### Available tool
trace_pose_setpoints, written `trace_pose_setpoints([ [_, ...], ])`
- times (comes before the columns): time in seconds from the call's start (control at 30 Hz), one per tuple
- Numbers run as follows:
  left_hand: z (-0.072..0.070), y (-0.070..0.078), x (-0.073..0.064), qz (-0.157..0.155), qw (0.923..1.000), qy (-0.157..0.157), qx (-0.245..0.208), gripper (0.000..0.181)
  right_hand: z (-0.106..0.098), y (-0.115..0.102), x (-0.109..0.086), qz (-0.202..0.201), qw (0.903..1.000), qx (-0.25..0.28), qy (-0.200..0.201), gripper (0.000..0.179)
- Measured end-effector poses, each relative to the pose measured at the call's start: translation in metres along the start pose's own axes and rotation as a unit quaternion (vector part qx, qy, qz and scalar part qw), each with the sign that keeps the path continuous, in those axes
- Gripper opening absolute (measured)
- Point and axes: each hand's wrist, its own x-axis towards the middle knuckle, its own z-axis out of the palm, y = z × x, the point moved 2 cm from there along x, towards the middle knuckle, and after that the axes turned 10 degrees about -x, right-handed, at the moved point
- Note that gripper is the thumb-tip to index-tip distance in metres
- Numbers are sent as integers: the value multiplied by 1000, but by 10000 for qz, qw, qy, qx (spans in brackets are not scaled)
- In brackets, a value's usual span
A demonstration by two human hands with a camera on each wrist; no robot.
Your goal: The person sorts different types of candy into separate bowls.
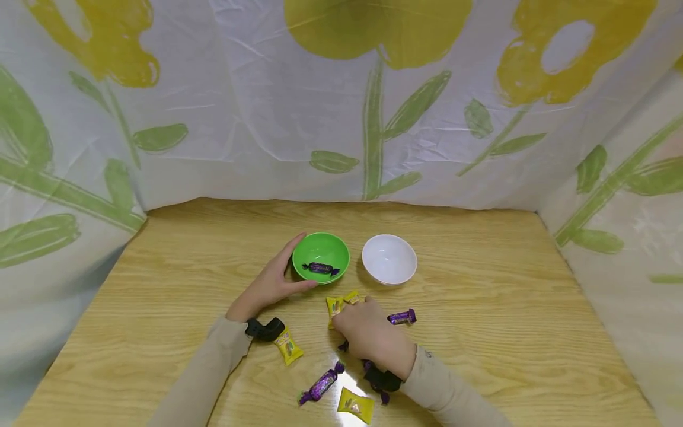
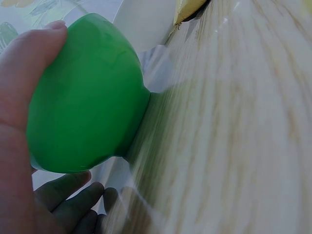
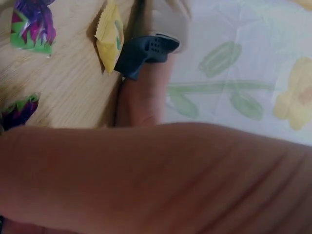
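My left hand (image 1: 273, 281) holds a green bowl (image 1: 321, 242), its thumb along the near side and fingers round the left side. Inside lies one purple-wrapped twist candy (image 1: 320, 268). In the left wrist view, the thumb and fingers lie on opposite sides of the bowl (image 2: 90, 97). My right hand (image 1: 376, 335) is low over the candies in front of the bowls, fingers bent downward. Its fingertips are hidden, so any hold cannot be made out. Beside it lie yellow candy packets (image 1: 334, 307) and a purple candy (image 1: 401, 317); purple wrapper ends show under the hand.
A white bowl (image 1: 389, 260) stands right of the green one. Nearer lie a purple candy (image 1: 322, 384), a yellow packet (image 1: 356, 405) and another yellow packet (image 1: 289, 346) by the left wrist. Flower-printed cloth (image 1: 256, 118) surrounds the wooden table (image 1: 491, 296).
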Motion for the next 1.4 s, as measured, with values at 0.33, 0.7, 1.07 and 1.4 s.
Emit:
trace_pose_setpoints([
  [0.33,-1,0,1,57,10000,8,39,104,-17,8,-5,-172,9986,155,484,26],
  [0.7,1,14,0,-19,10000,-56,71,102,-42,37,-5,-123,9753,704,2090,18],
  [1.07,-2,-4,2,60,10000,-35,15,102,-35,65,36,-74,9124,1510,3803,15],
  [1.4,-4,-5,2,102,9998,-127,-117,101,-21,69,82,70,9250,1319,3563,16],
])
